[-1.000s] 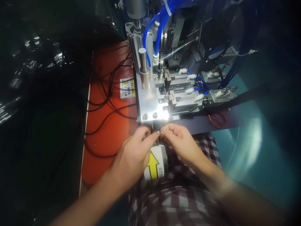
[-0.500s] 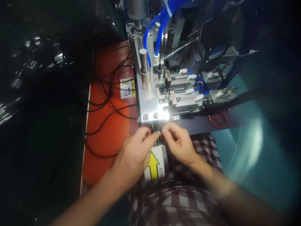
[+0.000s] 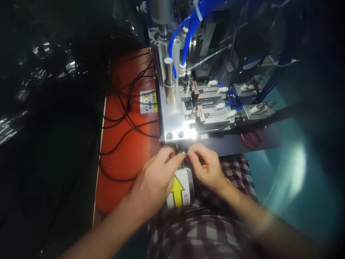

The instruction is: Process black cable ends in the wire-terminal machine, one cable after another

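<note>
My left hand (image 3: 159, 172) and my right hand (image 3: 207, 165) meet in front of the machine's shiny metal plate (image 3: 175, 124). Each has thumb and forefinger pinched together. Between the fingertips is a tiny light-coloured piece (image 3: 184, 154) with a short red bit, perhaps wire, sticking out below. It is too small to name, and the fingers cover part of it. Just under the hands lies a white label (image 3: 185, 183) with a yellow arrow, partly hidden by my left hand.
Pneumatic cylinders (image 3: 215, 117) with white fittings and blue tubes (image 3: 188, 39) rise behind the plate. Black cables (image 3: 129, 122) cross the orange panel (image 3: 121, 158) at left, beside a warning sticker (image 3: 147, 101). A red-handled tool (image 3: 252, 139) lies at right.
The whole view has shifted slightly, so everything appears a little further right. Both hands keep their pinch on the tiny piece, almost unmoved relative to the machine.
</note>
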Motion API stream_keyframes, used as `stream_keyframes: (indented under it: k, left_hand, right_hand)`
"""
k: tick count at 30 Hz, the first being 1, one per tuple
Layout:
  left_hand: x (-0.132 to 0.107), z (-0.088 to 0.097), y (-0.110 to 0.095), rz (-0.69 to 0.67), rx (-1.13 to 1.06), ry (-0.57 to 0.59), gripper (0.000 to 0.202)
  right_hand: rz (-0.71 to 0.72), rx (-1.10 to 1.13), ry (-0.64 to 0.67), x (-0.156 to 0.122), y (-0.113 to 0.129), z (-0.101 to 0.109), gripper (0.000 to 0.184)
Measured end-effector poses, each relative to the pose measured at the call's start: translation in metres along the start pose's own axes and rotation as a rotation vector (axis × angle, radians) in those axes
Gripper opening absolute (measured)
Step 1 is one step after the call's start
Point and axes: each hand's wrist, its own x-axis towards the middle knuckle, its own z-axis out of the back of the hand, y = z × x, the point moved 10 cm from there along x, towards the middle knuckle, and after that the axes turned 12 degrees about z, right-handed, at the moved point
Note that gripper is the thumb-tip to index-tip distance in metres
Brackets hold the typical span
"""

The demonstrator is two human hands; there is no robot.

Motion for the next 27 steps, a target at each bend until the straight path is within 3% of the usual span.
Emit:
stream_keyframes:
  k: [7, 11, 14, 19, 22, 27]
  left_hand:
    - [0.001, 0.001, 0.000, 0.004, 0.002, 0.006, 0.035]
    - [0.001, 0.001, -0.001, 0.003, 0.003, 0.016, 0.035]
    - [0.000, -0.001, -0.001, 0.003, 0.017, 0.018, 0.035]
    - [-0.001, -0.003, -0.002, -0.008, 0.053, 0.029, 0.037]
    - [0.000, -0.003, -0.005, -0.020, 0.078, 0.045, 0.038]
    - [-0.001, -0.001, -0.005, 0.001, 0.116, 0.032, 0.038]
  right_hand:
    - [0.203, -0.208, 0.077, 0.002, 0.011, 0.000, 0.014]
    - [0.200, -0.194, 0.081, 0.002, 0.010, -0.001, 0.014]
    - [0.089, -0.085, 0.049, 0.001, 0.003, -0.001, 0.013]
    - [-0.323, 0.185, 0.028, -0.009, -0.021, -0.009, 0.019]
    - [-0.443, 0.194, 0.063, -0.011, -0.021, -0.011, 0.022]
    - [-0.166, -0.281, 0.117, 0.004, 0.007, 0.002, 0.024]
